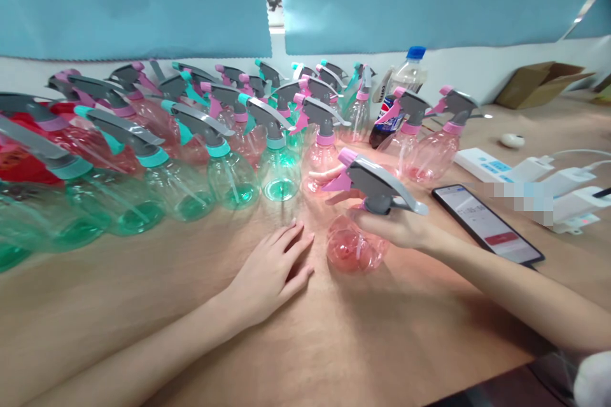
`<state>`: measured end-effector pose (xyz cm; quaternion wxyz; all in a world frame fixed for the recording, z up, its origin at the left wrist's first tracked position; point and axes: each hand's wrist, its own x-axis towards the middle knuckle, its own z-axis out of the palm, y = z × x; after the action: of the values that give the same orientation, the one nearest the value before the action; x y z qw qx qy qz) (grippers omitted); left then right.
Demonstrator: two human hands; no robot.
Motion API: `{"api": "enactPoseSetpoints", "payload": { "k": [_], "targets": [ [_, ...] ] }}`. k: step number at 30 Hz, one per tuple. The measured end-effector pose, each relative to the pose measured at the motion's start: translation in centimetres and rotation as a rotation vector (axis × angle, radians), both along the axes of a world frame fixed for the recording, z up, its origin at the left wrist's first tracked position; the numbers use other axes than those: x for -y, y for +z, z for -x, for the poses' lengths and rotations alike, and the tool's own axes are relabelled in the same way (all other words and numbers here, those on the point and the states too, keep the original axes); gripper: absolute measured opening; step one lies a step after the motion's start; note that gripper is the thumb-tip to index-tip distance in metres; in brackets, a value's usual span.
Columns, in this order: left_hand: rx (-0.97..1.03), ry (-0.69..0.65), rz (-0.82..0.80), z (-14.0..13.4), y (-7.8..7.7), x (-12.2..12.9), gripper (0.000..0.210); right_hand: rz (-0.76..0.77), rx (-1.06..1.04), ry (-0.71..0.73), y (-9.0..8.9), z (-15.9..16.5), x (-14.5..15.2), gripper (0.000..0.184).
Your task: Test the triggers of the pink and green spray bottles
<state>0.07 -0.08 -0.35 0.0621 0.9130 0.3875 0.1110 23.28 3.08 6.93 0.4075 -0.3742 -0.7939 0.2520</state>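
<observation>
My right hand (398, 227) is wrapped round the neck of a pink spray bottle (352, 251) with a grey and pink trigger head, its fingers partly hidden behind the head. The bottle leans slightly, low over the table or touching it; I cannot tell which. Flat on the wooden table (200, 305) lies my left hand (267, 273), fingers stretched out, holding nothing, left of that bottle. Closest ahead of the left hand is a green spray bottle (279, 175) with a turquoise collar. Another pink spray bottle (321, 156) stands behind my right fingertips.
Several more green and pink spray bottles fill the back and left. Two pink ones (434, 149) stand at right, near a cola bottle (410, 73). A phone (487, 222), a power strip with chargers (482, 165), a white earbud case (512, 140) and a cardboard box (539, 86) lie farther right.
</observation>
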Motion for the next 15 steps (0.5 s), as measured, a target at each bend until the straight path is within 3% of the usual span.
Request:
{"api": "enactPoseSetpoints", "payload": {
  "k": [7, 15],
  "targets": [
    [-0.022, 0.003, -0.012, -0.08, 0.39, 0.02, 0.046, 0.062, -0.071, 0.102, -0.11, 0.04, -0.19, 0.044],
    [-0.034, 0.005, -0.013, -0.11, 0.36, 0.03, 0.046, -0.005, -0.099, 0.097, 0.77, 0.48, -0.27, 0.032]
  ]
}}
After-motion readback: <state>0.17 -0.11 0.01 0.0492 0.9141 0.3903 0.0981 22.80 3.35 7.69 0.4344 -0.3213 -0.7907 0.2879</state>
